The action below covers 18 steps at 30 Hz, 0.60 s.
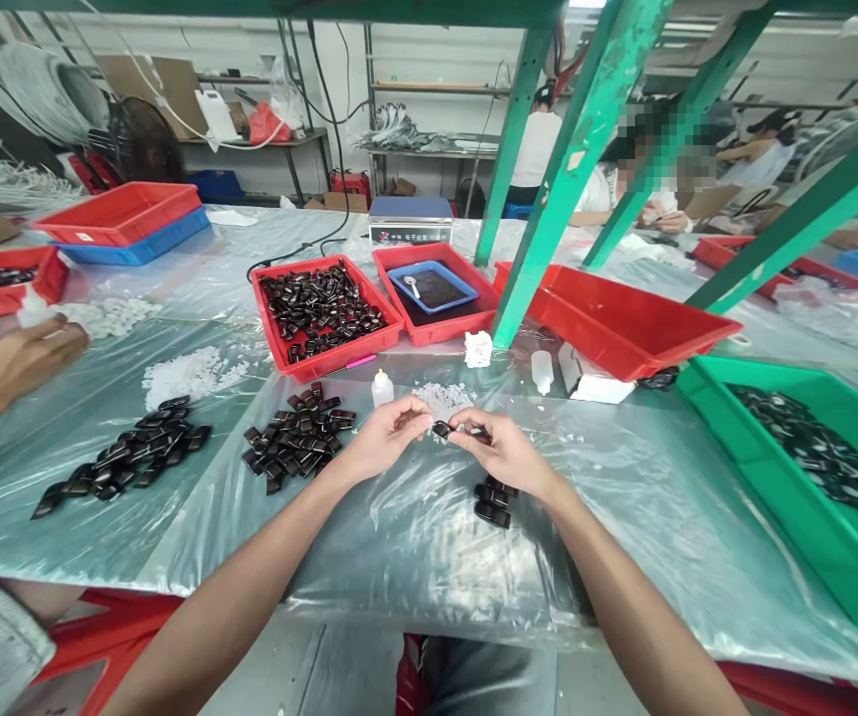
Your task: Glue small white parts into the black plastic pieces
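Observation:
Between my hands, just in front of a pile of small white pieces [444, 400], is a small black glossy part [441, 429]. My right hand [499, 447] pinches this part between thumb and fingers. My left hand [393, 436] is closed at the fingertips close to the part; whatever it pinches is too small to make out. Left of my hands lies a heap of similar black parts [298, 438]. A few more black parts [492, 502] lie below my right hand. A small squeeze bottle [382, 389] stands behind my left hand.
Red trays [391, 343] stand behind, one full of black parts, another with a blue tray [465, 296]. A green post [518, 288] rises behind my right hand. At right is a green bin [772, 507]. A co-worker's hand [33, 353] is at left, holding a bottle.

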Tool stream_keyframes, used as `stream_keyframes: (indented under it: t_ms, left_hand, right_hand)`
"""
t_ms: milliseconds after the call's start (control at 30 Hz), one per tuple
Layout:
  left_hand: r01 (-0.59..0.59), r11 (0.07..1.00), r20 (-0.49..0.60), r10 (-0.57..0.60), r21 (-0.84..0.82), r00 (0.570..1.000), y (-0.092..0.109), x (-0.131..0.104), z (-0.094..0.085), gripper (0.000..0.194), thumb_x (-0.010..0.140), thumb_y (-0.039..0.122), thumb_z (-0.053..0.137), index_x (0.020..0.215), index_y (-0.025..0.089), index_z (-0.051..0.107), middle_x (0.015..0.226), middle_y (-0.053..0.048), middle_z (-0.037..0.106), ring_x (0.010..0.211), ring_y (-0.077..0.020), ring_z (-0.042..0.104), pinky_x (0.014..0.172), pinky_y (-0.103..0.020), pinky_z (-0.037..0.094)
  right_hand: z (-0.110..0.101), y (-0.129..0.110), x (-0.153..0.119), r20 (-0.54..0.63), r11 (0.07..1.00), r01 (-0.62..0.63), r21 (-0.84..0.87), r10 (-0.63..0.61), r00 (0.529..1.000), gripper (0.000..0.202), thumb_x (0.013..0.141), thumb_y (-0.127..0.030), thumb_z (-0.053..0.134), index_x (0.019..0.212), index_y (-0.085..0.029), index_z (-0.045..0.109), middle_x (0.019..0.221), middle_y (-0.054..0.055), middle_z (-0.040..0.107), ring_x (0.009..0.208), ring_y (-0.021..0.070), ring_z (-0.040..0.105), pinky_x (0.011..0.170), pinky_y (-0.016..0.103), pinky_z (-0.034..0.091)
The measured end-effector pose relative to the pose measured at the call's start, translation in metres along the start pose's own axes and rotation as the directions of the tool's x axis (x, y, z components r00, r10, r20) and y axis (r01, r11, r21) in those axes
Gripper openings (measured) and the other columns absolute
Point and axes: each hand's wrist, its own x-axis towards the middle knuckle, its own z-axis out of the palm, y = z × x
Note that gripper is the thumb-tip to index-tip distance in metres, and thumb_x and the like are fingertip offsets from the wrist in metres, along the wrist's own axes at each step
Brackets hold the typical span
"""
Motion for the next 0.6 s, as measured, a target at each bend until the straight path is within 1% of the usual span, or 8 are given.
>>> stream_keyframes:
  t_ms: [133, 300, 333, 400, 467, 533, 567, 600]
  left_hand:
    - [0.002, 0.999, 0.008, -0.002, 0.034, 1.0, -0.002, 0.001, -0.002, 0.031, 0.086, 0.047, 0.067, 0.084, 0.016, 0.066, 0.076, -0.002, 0.061, 0.067, -0.0132, 0.052, 0.063, -0.025, 0.04]
    - [-0.01, 0.997, -0.02, 0.012, 0.075, 1.0, -0.004, 0.001, -0.003, 0.027, 0.085, 0.043, 0.071, 0.081, 0.016, 0.068, 0.073, -0.002, 0.063, 0.065, -0.0127, 0.053, 0.063, -0.025, 0.04]
    - [-0.008, 0.998, -0.036, 0.011, 0.064, 0.999, -0.004, 0.001, -0.002, 0.027, 0.086, 0.043, 0.069, 0.083, 0.016, 0.069, 0.072, -0.001, 0.063, 0.064, -0.0129, 0.054, 0.063, -0.025, 0.042]
    - [-0.001, 1.0, -0.056, 0.002, 0.014, 0.998, -0.003, 0.0, 0.002, 0.027, 0.088, 0.043, 0.067, 0.091, 0.017, 0.07, 0.072, -0.001, 0.064, 0.065, -0.0138, 0.058, 0.065, -0.026, 0.045]
    - [-0.008, 1.0, -0.074, 0.006, -0.024, 0.997, -0.002, -0.002, 0.007, 0.027, 0.088, 0.042, 0.068, 0.1, 0.017, 0.07, 0.078, -0.003, 0.068, 0.071, -0.0152, 0.062, 0.068, -0.027, 0.048]
    - [-0.044, 0.999, -0.114, 0.041, -0.018, 0.993, -0.001, -0.003, 0.011, 0.025, 0.086, 0.038, 0.071, 0.1, 0.017, 0.07, 0.087, -0.005, 0.071, 0.077, -0.016, 0.064, 0.072, -0.027, 0.049]
    - [-0.065, 0.998, -0.143, 0.063, -0.007, 0.988, 0.0, -0.004, 0.013, 0.024, 0.086, 0.037, 0.071, 0.098, 0.017, 0.07, 0.089, -0.006, 0.071, 0.079, -0.016, 0.065, 0.074, -0.027, 0.05]
    - [-0.086, 0.996, -0.173, 0.085, 0.003, 0.981, 0.0, -0.005, 0.015, 0.022, 0.086, 0.036, 0.071, 0.097, 0.017, 0.07, 0.09, -0.006, 0.071, 0.079, -0.0159, 0.065, 0.074, -0.027, 0.05]
  right_hand:
    - [-0.001, 0.002, -0.001, 0.063, 1.0, -0.009, -0.007, 0.009, 0.998, 0.026, 0.091, -0.046, 0.062, 0.09, -0.021, 0.068, 0.076, 0.0, 0.062, 0.057, 0.013, 0.044, 0.054, 0.026, 0.035]
    - [-0.003, -0.001, 0.0, 0.093, 0.994, -0.035, 0.104, 0.025, 0.995, 0.03, 0.088, -0.049, 0.064, 0.083, -0.019, 0.068, 0.072, 0.0, 0.059, 0.06, 0.0133, 0.045, 0.056, 0.026, 0.035]
    - [-0.003, -0.002, 0.001, 0.086, 0.99, -0.047, 0.131, 0.036, 0.996, 0.032, 0.087, -0.05, 0.065, 0.083, -0.019, 0.067, 0.072, -0.001, 0.059, 0.06, 0.0132, 0.045, 0.056, 0.026, 0.036]
    - [-0.002, -0.004, 0.002, 0.064, 0.98, -0.071, 0.188, 0.06, 0.996, 0.035, 0.084, -0.054, 0.068, 0.083, -0.019, 0.067, 0.072, -0.001, 0.058, 0.06, 0.0126, 0.045, 0.056, 0.026, 0.035]
    - [0.001, -0.006, 0.003, 0.042, 0.964, -0.092, 0.25, 0.084, 0.996, 0.038, 0.081, -0.056, 0.07, 0.083, -0.018, 0.066, 0.071, -0.001, 0.056, 0.059, 0.0113, 0.043, 0.054, 0.025, 0.034]
    - [0.005, -0.007, 0.003, 0.068, 0.924, -0.155, 0.35, 0.139, 0.988, 0.04, 0.08, -0.058, 0.072, 0.083, -0.019, 0.064, 0.064, -0.005, 0.047, 0.052, 0.0088, 0.036, 0.048, 0.024, 0.029]
    - [0.008, -0.008, 0.003, 0.107, 0.881, -0.208, 0.424, 0.18, 0.978, 0.041, 0.081, -0.059, 0.071, 0.083, -0.019, 0.062, 0.06, -0.007, 0.041, 0.048, 0.0075, 0.031, 0.045, 0.023, 0.026]
    - [0.01, -0.008, 0.002, 0.165, 0.818, -0.274, 0.505, 0.22, 0.961, 0.042, 0.082, -0.061, 0.069, 0.084, -0.02, 0.06, 0.058, -0.008, 0.036, 0.045, 0.0066, 0.027, 0.042, 0.022, 0.024]
